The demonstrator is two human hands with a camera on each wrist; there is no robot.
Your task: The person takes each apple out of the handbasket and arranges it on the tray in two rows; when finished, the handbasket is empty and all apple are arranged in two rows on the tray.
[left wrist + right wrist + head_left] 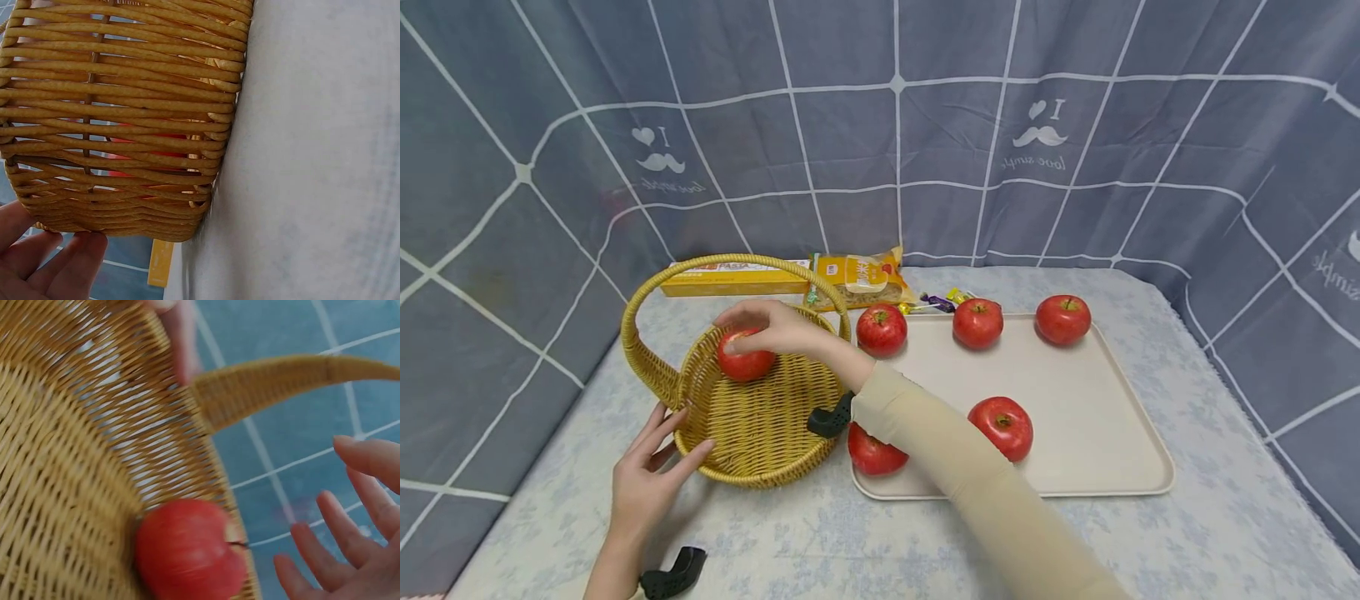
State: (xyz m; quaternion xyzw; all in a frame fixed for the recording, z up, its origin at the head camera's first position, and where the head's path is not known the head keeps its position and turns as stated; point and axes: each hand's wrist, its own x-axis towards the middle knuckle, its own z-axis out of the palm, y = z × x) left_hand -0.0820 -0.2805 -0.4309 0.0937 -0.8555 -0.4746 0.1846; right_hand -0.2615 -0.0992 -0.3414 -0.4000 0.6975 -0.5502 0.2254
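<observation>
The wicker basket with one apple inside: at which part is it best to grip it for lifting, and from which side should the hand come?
Probably the arched handle of the wicker basket, gripped at its top from above. It spans the bowl, so the load hangs level, while the apple sits off-centre toward the far rim and a rim grip might tilt it.

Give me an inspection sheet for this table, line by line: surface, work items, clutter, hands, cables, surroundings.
Surface: table under a pale floral cloth.
Job's things: wicker basket with one apple inside; five more apples on the beige tray.
Clutter: yellow pasta packets and wrapped candies behind the tray.
Hands: left hand touches the basket rim with straight fingers; right hand rests over the apple in the basket, and the right wrist view shows its fingers spread off it.
Cables: nothing seen.
Surroundings: grey-blue checked curtain all round.
</observation>
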